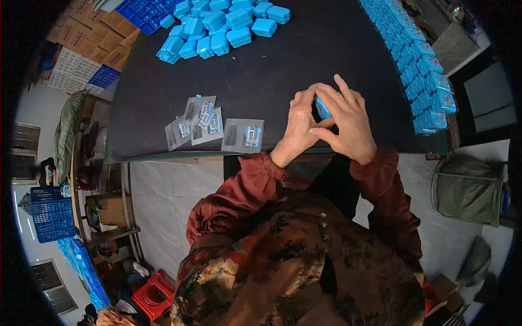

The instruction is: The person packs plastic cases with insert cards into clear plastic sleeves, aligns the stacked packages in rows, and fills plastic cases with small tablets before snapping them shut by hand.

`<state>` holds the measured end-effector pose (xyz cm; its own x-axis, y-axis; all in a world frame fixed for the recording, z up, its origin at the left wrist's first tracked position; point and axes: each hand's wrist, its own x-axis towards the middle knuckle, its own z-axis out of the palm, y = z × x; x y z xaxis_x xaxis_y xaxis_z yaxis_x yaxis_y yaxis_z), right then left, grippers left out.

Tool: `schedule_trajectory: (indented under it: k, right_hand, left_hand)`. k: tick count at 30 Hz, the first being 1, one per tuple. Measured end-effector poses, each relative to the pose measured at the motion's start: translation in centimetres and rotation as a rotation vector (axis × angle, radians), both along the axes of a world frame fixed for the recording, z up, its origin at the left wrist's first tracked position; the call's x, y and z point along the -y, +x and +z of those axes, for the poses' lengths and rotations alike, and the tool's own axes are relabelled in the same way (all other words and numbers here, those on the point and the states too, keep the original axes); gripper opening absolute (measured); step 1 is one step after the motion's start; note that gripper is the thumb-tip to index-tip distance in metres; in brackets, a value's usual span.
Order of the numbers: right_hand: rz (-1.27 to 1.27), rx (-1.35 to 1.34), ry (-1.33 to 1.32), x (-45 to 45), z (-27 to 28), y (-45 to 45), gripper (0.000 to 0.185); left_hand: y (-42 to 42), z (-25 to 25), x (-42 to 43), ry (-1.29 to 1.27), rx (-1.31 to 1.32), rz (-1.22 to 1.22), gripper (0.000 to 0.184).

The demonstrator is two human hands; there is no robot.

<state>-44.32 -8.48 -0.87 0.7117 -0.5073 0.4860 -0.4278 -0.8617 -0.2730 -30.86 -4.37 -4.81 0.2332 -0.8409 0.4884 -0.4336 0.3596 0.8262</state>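
Note:
Above the dark tabletop (304, 60), my left hand (300, 124) and my right hand (348, 120) are wrapped round one small blue case (322, 108), mostly hidden by the fingers. To the left lie flat clear sheets with printed labels, one (243, 136) near the table's front edge and several overlapping ones (204, 118) beside it. A heap of plain blue cases (215, 27) lies at the back left of the table. Along the right edge, many blue cases with pictures on them (427, 87) stand in close rows.
A blue crate (142, 15) is at the table's back left corner, by stacked cardboard boxes (89, 32). Small blue scraps lie near the sheets. A red stool (154, 293) stands on the floor at lower left; a covered green bundle (468, 187) is at right.

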Motion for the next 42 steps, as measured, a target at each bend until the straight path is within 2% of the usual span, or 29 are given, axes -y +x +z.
schedule_trajectory:
  k: [2, 3, 5, 9, 11, 12, 16, 19, 21, 25, 27, 28, 29, 31, 33, 42]
  right_hand:
    - [0.026, -0.049, 0.037, 0.2, -0.2, 0.0, 0.073]
    - [0.035, -0.058, 0.040, 0.2, -0.2, 0.0, 0.070]
    - [0.045, -0.067, 0.041, 0.1, -0.2, -0.2, 0.068]
    - [0.038, -0.019, 0.110, 0.2, 0.4, -1.3, 0.076]
    - [0.034, 0.015, 0.093, 0.2, 1.4, -2.0, 0.088]
    - [0.029, 0.016, 0.089, 0.1, 1.5, -2.1, 0.088]
    - [0.059, 0.049, 0.118, -0.6, 2.0, -1.9, 0.087]
    - [0.072, 0.079, 0.047, -0.8, 1.7, -1.4, 0.088]
    - [0.070, 0.105, -0.009, -1.0, 1.7, -1.4, 0.088]
    - [0.048, 0.190, 0.058, -1.5, 1.8, -2.2, 0.087]
    - [0.036, 0.263, 0.093, -1.9, 1.7, -2.5, 0.087]
    - [0.048, 0.317, 0.156, -2.2, 1.8, -2.4, 0.088]
    - [0.060, 0.370, 0.220, -2.5, 1.8, -2.4, 0.089]
    - [0.037, 0.327, 0.211, -3.0, 2.0, -2.5, 0.091]
    - [0.009, 0.282, 0.204, -3.3, 1.9, -2.5, 0.094]
    - [-0.003, 0.395, 0.199, -3.1, 1.5, -2.2, 0.091]
  left_hand:
    - [0.3, -0.1, 0.0, 0.039, 0.225, 0.045, 0.062]
    - [0.4, -0.2, -0.1, 0.041, 0.222, 0.048, 0.062]
    - [0.3, -0.1, -0.2, 0.051, 0.409, 0.128, 0.052]
    - [0.0, 0.7, -0.4, 0.011, 0.389, 0.164, 0.042]
    - [0.3, 1.3, -0.6, 0.111, 0.265, 0.118, 0.039]
    - [0.5, 1.3, -0.4, 0.101, 0.224, 0.144, 0.032]
    - [0.6, 3.6, -1.7, 0.189, 0.138, 0.064, 0.031]
    - [0.4, 5.1, -2.5, 0.263, 0.170, 0.065, 0.034]
    - [0.2, 5.7, -3.1, 0.309, 0.293, 0.036, 0.036]
    - [0.0, 5.8, -3.6, 0.204, 0.227, -0.023, 0.040]
    - [-0.7, 5.6, -3.4, 0.221, -0.717, -0.203, 0.040]
    - [0.1, 5.9, -3.5, 0.309, -0.837, -0.375, 0.038]
    - [0.2, 5.6, -3.5, 0.312, -0.837, -0.376, 0.038]
    - [0.3, 5.1, -3.4, 0.394, -0.938, -0.528, 0.037]
    - [0.0, 5.5, -3.6, 0.394, -0.941, -0.502, 0.035]
    - [-0.7, 5.6, -4.4, 0.415, -0.992, -0.389, 0.029]
